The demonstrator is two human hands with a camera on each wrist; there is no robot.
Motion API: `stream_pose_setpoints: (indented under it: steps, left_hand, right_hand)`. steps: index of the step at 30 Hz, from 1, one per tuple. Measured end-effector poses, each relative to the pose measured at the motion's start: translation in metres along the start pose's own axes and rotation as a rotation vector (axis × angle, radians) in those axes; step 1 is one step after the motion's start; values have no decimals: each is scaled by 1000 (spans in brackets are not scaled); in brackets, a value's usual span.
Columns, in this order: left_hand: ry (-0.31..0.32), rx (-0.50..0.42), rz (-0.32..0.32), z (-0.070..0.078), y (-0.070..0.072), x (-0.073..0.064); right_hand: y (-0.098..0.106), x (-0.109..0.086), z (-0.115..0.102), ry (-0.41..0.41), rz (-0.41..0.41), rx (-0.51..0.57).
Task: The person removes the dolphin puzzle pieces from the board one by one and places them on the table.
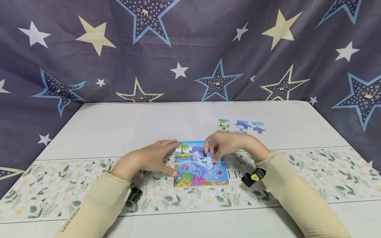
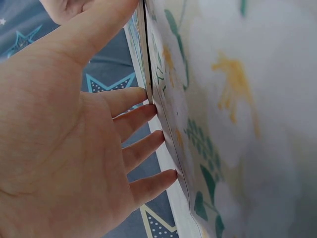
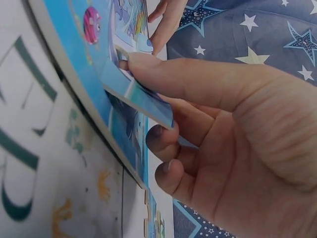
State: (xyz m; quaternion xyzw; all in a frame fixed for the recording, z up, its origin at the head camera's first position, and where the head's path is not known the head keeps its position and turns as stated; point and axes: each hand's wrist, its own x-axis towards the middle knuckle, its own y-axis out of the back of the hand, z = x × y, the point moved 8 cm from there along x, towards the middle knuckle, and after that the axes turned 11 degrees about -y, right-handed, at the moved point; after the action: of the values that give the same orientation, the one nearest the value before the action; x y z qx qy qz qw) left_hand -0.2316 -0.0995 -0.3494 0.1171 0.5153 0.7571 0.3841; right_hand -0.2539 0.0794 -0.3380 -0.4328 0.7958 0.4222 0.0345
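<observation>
A dolphin jigsaw puzzle in a flat board (image 1: 190, 178) lies on the table in front of the person. The right hand (image 1: 226, 143) pinches a blue puzzle piece (image 3: 136, 96) between thumb and fingers, tilted just over the board's right part. In the right wrist view the thumb presses one face of the piece. At the board's left edge is the left hand (image 1: 154, 158), its thumb at the lower left side and its fingertips near the upper left corner. The left wrist view shows those fingers (image 2: 143, 148) straight and spread, touching the table and the board's side.
Behind the right hand lie loose puzzle pieces: a palm-tree piece (image 1: 223, 123), a dolphin piece (image 1: 242, 125) and another blue piece (image 1: 258, 127). A floral strip (image 1: 89, 185) crosses the white table. A star-patterned cloth (image 1: 190, 49) hangs behind it.
</observation>
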Motion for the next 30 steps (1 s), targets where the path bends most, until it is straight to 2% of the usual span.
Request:
stream_pose_setpoints:
  steps: [7, 14, 24, 30]
  left_hand:
    - [-2, 3, 2, -1, 0, 0]
    - [-2, 0, -4, 0, 0, 0]
    - [-4, 0, -6, 0, 0, 1]
    - [-5, -6, -7, 0, 0, 1]
  right_hand:
    - [-2, 1, -3, 40, -16, -13]
    - [-3, -1, -1, -12, -28, 16]
    - [-1, -3, 2, -23, -45, 34]
    - [8, -7, 6, -45, -10, 40]
